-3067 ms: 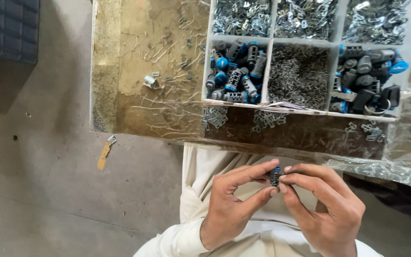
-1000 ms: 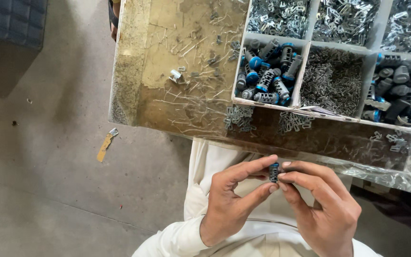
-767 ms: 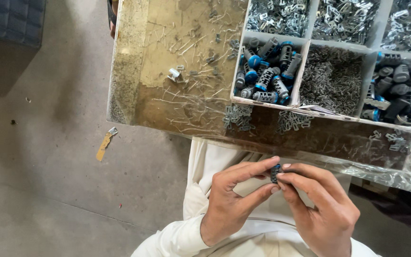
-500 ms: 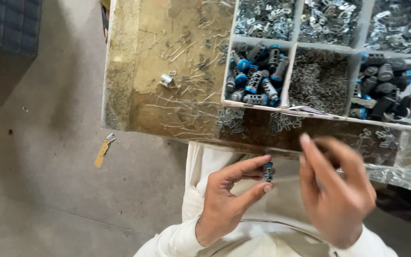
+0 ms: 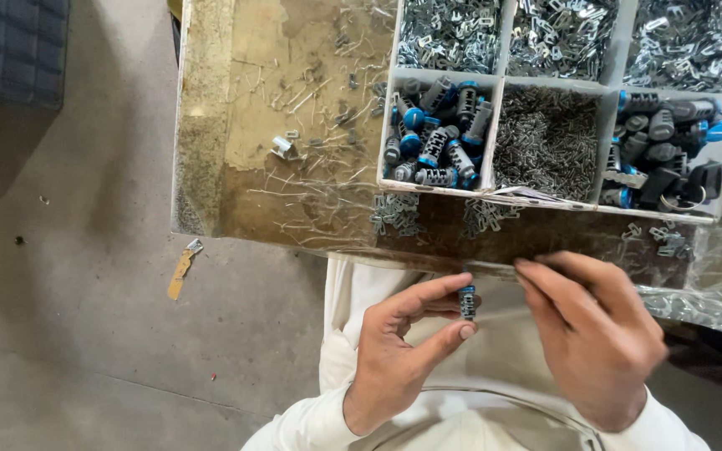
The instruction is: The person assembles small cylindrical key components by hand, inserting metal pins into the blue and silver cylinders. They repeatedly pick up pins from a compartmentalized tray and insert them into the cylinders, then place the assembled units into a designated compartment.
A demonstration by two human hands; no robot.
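My left hand [image 5: 401, 347] pinches a small grey ribbed plug with a blue cap [image 5: 467, 301] between thumb and forefinger, just below the table's front edge. My right hand [image 5: 599, 338] hovers to the right of it, fingers apart and slightly blurred, holding nothing that I can see. Above the hands lies a white divided tray [image 5: 499, 138]. Its compartments hold grey and blue plugs [image 5: 436, 134], fine metal pins [image 5: 549, 142], dark parts with blue caps [image 5: 662, 146] and shiny metal clips [image 5: 449, 33].
The worn wooden table [image 5: 294, 150] is strewn with loose pins and a small metal clip [image 5: 282, 147]. Crinkled clear plastic [image 5: 704, 292] covers its right edge. A dark crate [image 5: 10, 46] stands on the concrete floor at far left.
My right hand has let go of the plug and pulled away to the right, fingers spread. The left hand keeps holding the plug. The view shifted slightly.
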